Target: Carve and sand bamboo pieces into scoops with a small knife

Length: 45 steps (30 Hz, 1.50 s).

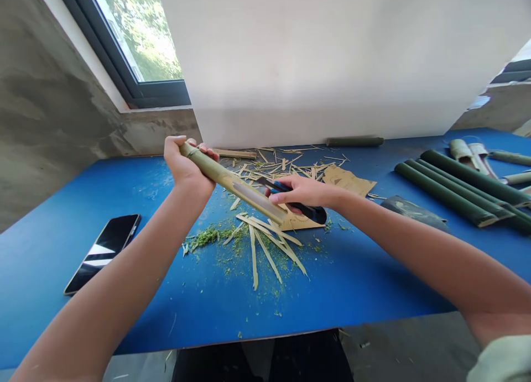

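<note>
My left hand (188,163) is wrapped round the upper end of a bamboo tube (213,171), which slants down to the right above the table. A long opening is cut into the tube's side towards its lower end. In my right hand (296,191) is a black utility knife (311,211) with a blue part near the blade. The blade points left, close to the tube's cut side; whether it touches cannot be made out. Beneath the tube lie pale bamboo strips (265,252) and green shavings (207,236).
A phone (103,253) lies on the blue table (166,315) at left. Sandpaper (348,178), a dark sheet (412,212) and green bamboo pieces (452,191) are at right. One dark bamboo piece (354,142) rests by the white board (323,61). More slivers (286,163) cover the back.
</note>
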Motion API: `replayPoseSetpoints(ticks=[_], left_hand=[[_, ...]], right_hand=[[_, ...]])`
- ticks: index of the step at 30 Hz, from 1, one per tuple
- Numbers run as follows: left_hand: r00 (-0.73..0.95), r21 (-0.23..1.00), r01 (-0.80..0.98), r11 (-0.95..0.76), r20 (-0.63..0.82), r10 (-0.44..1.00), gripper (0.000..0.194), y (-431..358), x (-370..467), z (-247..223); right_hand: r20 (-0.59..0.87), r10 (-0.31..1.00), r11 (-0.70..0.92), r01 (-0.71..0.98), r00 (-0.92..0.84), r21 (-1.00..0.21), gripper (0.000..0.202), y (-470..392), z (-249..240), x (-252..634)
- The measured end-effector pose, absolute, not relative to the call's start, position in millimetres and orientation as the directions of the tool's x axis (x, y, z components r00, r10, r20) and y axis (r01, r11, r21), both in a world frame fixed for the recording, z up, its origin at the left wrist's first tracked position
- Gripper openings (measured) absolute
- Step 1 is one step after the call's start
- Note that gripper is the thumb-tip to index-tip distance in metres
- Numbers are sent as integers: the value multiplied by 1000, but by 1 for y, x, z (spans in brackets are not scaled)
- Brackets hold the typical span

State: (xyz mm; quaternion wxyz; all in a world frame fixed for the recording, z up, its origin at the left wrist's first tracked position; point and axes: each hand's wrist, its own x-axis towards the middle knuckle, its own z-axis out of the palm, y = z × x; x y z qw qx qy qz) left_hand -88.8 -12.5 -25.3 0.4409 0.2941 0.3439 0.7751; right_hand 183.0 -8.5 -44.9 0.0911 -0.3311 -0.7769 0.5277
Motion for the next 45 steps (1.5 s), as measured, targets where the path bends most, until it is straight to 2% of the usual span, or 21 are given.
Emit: replayPoseSetpoints(ticks=[3, 5, 6, 8, 12, 15, 17, 18, 20, 22, 26, 29, 32, 35, 38, 45], left_hand=[[-373, 933, -139, -331, 261, 891, 37, -22, -103, -52], [-310, 956, 148, -254, 288, 906, 48, -28, -111, -69], [-310, 949, 235, -212, 280, 909, 53, -30, -115, -76], [-351, 946, 292, -142, 244, 904, 52, -37, -122, -86], [-420, 949, 314, -22, 160, 893, 27, -54, -133, -86], [-336, 846, 533, 14, 197, 921, 27, -74, -141, -74], [-81, 644, 756, -118, 271, 959, 37, -89, -146, -67], [68, 550, 809, -205, 259, 963, 41, -96, -147, -65], [314, 425, 836, -348, 149, 938, 46, -108, -148, -66], [456, 317, 833, -453, 71, 887, 50, -117, -147, -71], [522, 85, 843, -530, 102, 847, 54, -121, -147, -83], [530, -9, 845, -534, 146, 836, 55, -122, -152, -91], [548, -9, 832, -555, 167, 820, 52, -122, -157, -99], [545, 4, 833, -554, 176, 820, 51, -123, -159, -103], [533, 20, 838, -545, 181, 826, 50, -122, -158, -103], [509, 54, 846, -530, 211, 835, 50, -121, -157, -103]], right_hand=[[-250, 573, 263, 464, -780, -846, 47, -25, -53, 188], [-237, 581, 307, 479, -779, -822, 45, -32, -57, 192], [-217, 596, 328, 481, -773, -813, 43, -34, -59, 194], [-193, 647, 345, 509, -737, -788, 41, -36, -62, 198], [-184, 772, 291, 597, -608, -747, 34, -33, -63, 204], [-101, 844, 294, 612, -526, -734, 25, -29, -64, 207], [-50, 883, 311, 661, -467, -683, 20, -26, -64, 209], [-28, 896, 319, 688, -443, -652, 18, -25, -65, 210], [5, 906, 338, 717, -423, -610, 19, -23, -66, 211], [44, 901, 374, 719, -432, -586, 27, -22, -65, 212], [158, 861, 498, 735, -484, -460, 37, -27, -58, 211], [160, 820, 570, 756, -550, -321, 37, -41, -50, 209], [75, 725, 685, 707, -684, -174, 31, -58, -44, 202], [48, 583, 812, 583, -811, -3, 28, -72, -40, 189], [28, 504, 853, 503, -863, 141, 28, -79, -38, 174], [-52, 506, 843, 482, -861, 238, 23, -78, -35, 154]])
